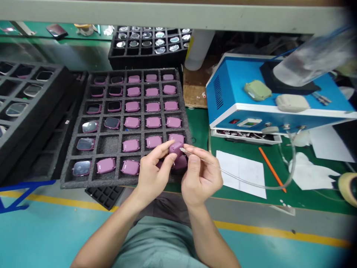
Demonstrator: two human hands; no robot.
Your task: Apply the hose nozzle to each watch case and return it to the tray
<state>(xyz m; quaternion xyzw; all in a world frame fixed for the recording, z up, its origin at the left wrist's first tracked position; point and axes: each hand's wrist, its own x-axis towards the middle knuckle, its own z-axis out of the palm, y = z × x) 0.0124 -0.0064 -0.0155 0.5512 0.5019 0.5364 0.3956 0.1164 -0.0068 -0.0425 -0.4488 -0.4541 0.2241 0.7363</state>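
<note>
Pale green shirt cloth (156, 242) lies nearest me. Beyond it, my left hand (153, 169) has its fingers clamped on a small purple watch case (174, 148) above the black foam compartment tray (83, 184); my right hand (202, 178) pinches a clear flexible tube (267, 188), tip at the case. Inside the tray, ten screen-up watches (86, 144) seem finished; I judge the back-up purple cases (153, 122) remain.
</note>
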